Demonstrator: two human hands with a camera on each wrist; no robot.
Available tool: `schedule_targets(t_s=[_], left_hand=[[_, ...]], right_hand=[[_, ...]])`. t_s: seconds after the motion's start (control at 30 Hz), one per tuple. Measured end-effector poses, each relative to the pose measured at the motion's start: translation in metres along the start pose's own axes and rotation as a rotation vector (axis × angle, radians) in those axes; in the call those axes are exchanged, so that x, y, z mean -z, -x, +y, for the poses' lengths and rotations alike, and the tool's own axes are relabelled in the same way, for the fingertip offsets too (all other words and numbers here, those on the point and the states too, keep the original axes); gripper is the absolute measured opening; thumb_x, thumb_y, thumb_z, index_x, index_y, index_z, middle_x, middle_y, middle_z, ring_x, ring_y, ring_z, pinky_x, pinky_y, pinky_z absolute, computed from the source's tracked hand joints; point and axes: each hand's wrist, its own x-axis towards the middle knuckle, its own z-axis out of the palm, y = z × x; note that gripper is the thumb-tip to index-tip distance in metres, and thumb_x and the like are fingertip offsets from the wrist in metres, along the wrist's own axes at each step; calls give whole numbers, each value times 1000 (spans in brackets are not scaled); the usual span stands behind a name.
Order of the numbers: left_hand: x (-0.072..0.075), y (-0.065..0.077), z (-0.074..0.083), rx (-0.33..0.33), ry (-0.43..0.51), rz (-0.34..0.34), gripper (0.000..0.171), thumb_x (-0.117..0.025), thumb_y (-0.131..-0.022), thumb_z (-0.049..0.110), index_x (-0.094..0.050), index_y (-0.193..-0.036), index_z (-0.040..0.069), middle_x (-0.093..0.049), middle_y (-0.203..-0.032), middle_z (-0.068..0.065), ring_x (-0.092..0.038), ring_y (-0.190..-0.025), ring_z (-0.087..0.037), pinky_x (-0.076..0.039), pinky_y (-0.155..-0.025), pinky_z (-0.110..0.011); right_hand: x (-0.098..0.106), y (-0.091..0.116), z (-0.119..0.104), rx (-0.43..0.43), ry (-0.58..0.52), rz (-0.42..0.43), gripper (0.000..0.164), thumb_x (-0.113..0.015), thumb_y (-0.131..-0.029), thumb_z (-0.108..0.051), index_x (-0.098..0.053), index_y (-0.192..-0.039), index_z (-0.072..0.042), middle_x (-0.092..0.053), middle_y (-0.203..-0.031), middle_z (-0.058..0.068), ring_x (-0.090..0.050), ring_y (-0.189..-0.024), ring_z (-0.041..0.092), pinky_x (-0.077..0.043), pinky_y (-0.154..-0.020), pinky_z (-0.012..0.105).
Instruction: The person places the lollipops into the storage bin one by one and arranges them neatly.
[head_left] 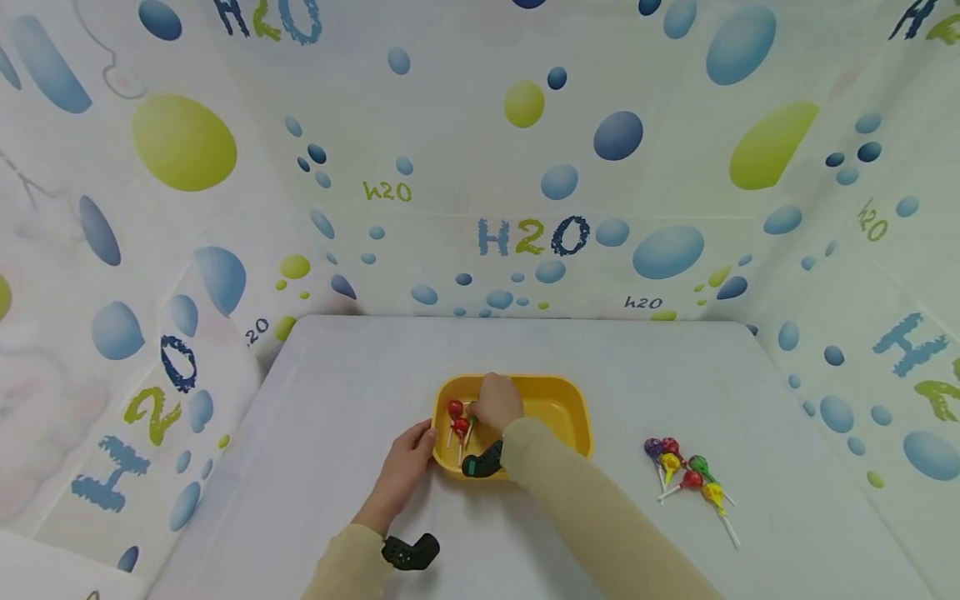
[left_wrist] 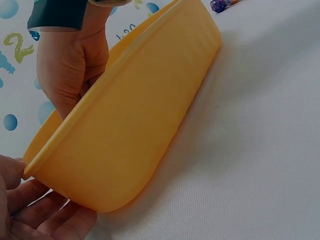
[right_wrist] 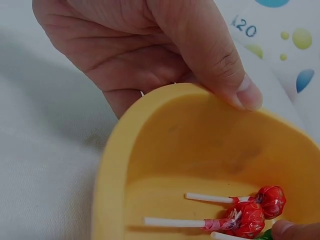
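A yellow plastic tray (head_left: 555,385) stands on the white table. My left hand (head_left: 407,462) grips its left end, the thumb over the rim and the fingers against the outer wall, as the left wrist view shows. Inside, near that end, lie two red lollipops (right_wrist: 245,219) with white sticks, side by side. My right hand (head_left: 498,404) reaches down into the tray beside them. At its fingertips, a green-wrapped lollipop (right_wrist: 266,235) is pinched; the hand and the frame edge hide most of it.
To the right of the tray, a loose group of lollipops (head_left: 692,480) in purple, red, yellow and green lies on the white table (head_left: 360,358). A printed curtain (head_left: 450,150) with blue and green spots hangs behind and at both sides.
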Motion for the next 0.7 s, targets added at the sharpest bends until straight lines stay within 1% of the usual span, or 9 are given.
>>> schedule_targets(t_s=[0.13,0.27,0.37,0.47,0.7], left_hand=[[0,0,0,-4,0,2,49,-42,-111,23,-43,-151,-5,-51,-150,-27,-63,-122,-32,-58,-101,-43],[0,1,1,-1,-1,5,49,-42,-111,24,-43,-151,-5,-51,-150,-26,-63,-122,-31,-58,-101,-42],[0,1,1,-3,5,5,49,-42,-111,23,-43,-151,-5,-51,-150,-27,-63,-122,-32,-58,-101,-42],[0,0,1,-5,3,6,49,-42,-111,23,-44,-151,-5,-51,-150,-27,-63,-121,-31,-58,-101,-42],[-1,-1,-1,-2,-11,11,49,-43,-111,24,-44,-150,-5,-52,-149,-27,-64,-118,-30,-59,-99,-42]], right_hand=[[0,0,1,19,-8,-5,22,-84,-83,-12,-65,-76,-2,-56,-66,3,-52,-62,18,-47,-61,27],[0,-1,3,35,-9,-19,30,-83,-83,-11,-59,-66,-6,-47,-57,0,-48,-57,17,-44,-58,25],[1,-2,3,38,-8,-26,33,-84,-84,-12,-56,-65,-7,-46,-56,0,-47,-57,16,-43,-59,25],[1,-2,3,37,-3,-30,30,-83,-84,-12,-59,-69,-6,-48,-59,0,-48,-58,16,-43,-59,25],[4,-2,2,36,2,-53,40,-84,-84,-13,-53,-59,-9,-39,-53,-2,-44,-54,15,-37,-53,23]])
